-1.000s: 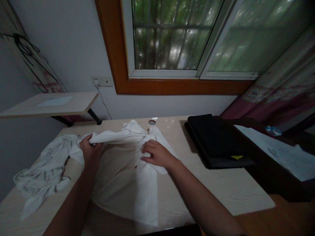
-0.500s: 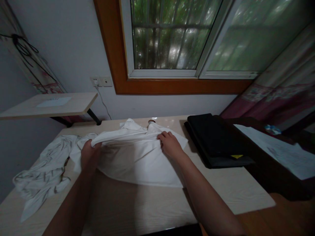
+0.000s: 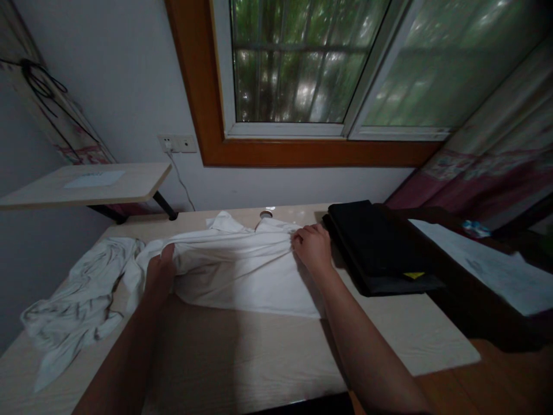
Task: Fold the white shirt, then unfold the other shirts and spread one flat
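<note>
A white garment, by its look a shirt (image 3: pixel 254 282), is stretched across the wooden table (image 3: pixel 276 357), its lower edge toward me. My left hand (image 3: pixel 162 268) is closed round its left side, thumb on top of the gathered cloth. At the upper right of the shirt, my right hand (image 3: pixel 313 248) pinches a fold between bent fingers. Creases run between the two hands. A crumpled white cloth (image 3: pixel 82 294) lies to the left of my left hand; where it meets the shirt I cannot make out.
Just right of my right hand lies a stacked black case or folder (image 3: pixel 371 242). A raised shelf (image 3: pixel 142 178) stands at the back left. Behind the shirt is a round cable hole (image 3: pixel 266 214). Papers (image 3: pixel 479 265) lie on a dark surface at the right.
My right hand has moved right and slightly away from me with the cloth. The shirt is pulled wider, and its near edge has shifted away from me. My left hand has moved little.
</note>
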A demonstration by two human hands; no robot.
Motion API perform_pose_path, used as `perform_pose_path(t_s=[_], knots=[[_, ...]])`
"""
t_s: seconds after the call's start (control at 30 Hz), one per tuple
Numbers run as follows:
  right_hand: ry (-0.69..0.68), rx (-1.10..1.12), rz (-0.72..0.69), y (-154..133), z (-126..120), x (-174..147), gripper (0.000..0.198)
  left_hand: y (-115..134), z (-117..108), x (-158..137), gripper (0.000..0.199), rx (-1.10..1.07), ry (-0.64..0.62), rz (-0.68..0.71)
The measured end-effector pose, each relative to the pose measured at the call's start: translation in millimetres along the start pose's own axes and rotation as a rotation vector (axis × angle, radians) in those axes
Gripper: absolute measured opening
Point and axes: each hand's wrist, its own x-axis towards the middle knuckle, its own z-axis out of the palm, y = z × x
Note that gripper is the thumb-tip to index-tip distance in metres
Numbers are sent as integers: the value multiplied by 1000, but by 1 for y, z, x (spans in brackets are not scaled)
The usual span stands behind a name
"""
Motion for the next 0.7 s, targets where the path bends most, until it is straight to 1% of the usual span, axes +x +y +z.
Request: perform_pose_path(t_s=[0.03,0.1,0.2,0.27,0.33,0.37,0.4,0.53,0.57,0.63,0.7], knots=[[10,48,-44,-4,-1,0,19,1,0,0,40,-15,-30,14],[-15,167,-166,-15,0,-1,23,1,0,1,44,-33,-84,1],[-127,311,-340,-31,9,-7,30,0,1,2,57,-65,-118,-57],[-205,344,-388,-41,17,-12,39,-1,1,3,63,-99,-126,-90],[-280,323,-384,-48,24,-16,53,-2,1,3,65,-127,-99,-100],[-316,295,-371,-51,26,-18,57,-2,1,2,66,-135,-79,-100],[-356,259,-356,-53,27,-19,56,-2,0,2,66,-141,-52,-96],[-495,122,-336,-59,24,-19,30,-2,-2,-1,66,-143,54,-110],[-508,108,-345,-61,22,-19,27,-2,-2,-1,66,-138,78,-127],[-487,110,-355,-63,18,-20,26,-2,-3,-2,64,-123,117,-150],[-414,149,-337,-65,14,-21,26,-1,-3,-3,59,-132,159,-81]])
